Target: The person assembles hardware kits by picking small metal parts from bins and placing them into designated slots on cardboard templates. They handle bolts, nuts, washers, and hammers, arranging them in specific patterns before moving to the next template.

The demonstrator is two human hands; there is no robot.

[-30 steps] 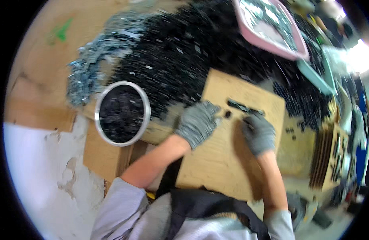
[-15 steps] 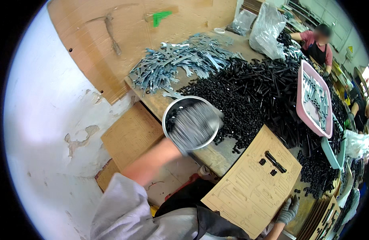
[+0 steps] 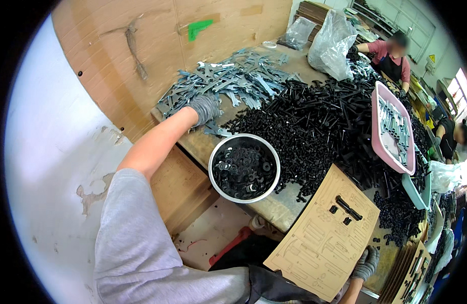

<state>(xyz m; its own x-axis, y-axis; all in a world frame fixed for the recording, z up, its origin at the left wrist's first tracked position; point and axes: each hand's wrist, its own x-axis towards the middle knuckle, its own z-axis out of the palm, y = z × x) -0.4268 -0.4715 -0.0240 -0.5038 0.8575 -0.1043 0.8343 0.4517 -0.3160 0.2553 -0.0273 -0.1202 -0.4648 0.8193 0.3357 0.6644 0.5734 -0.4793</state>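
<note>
My left hand (image 3: pixel 205 108), in a grey glove, reaches down at the near edge of a pile of flat silvery spanners (image 3: pixel 228 81). Its fingertips are hidden, so whether it grips one does not show. My right hand (image 3: pixel 365 264), gloved alike, is closed on the right edge of a brown cardboard sheet (image 3: pixel 314 243) printed with part outlines. On the sheet lie a black bolt-like rod (image 3: pixel 349 207) and two small black pieces (image 3: pixel 333 209). A round metal bowl (image 3: pixel 278 175) of dark washers stands at the table edge, below my left hand.
Black bolts and small parts (image 3: pixel 299 131) heap across the table. A pink basket (image 3: pixel 376 137) of silvery tubes and a teal tray (image 3: pixel 415 192) stand at the right. Clear plastic bags (image 3: pixel 332 45) sit behind. A co-worker (image 3: pixel 393 55) is at the far right. More cardboard sheets (image 3: pixel 395 273) stand lower right.
My left hand has left the bowl and moved up and left to the spanners, uncovering the washers. My right hand stays on the cardboard sheet.
</note>
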